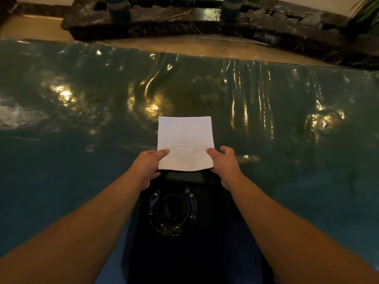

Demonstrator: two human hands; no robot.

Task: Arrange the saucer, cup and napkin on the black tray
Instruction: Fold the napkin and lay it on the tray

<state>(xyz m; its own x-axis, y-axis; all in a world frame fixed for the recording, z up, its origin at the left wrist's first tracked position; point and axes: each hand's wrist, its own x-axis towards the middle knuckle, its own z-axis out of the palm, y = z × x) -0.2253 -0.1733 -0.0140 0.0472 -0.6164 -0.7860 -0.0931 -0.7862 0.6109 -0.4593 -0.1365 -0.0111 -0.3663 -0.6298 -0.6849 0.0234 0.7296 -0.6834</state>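
Dim room, glossy teal tablecloth (82,119), dark marble ledge (184,27).

Both bare forearms reach forward, nearly parallel. The left hand (146,168) and right hand (225,163) each pinch something, thumbs on top; fingers seemingly curled underneath.

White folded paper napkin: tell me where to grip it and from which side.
Grip the white folded paper napkin at its two near corners, coming from the near side, as the left hand and right hand do now. It is a thin, limp square whose near edge overhangs the black tray's far rim, so pinching both corners should keep it flat.
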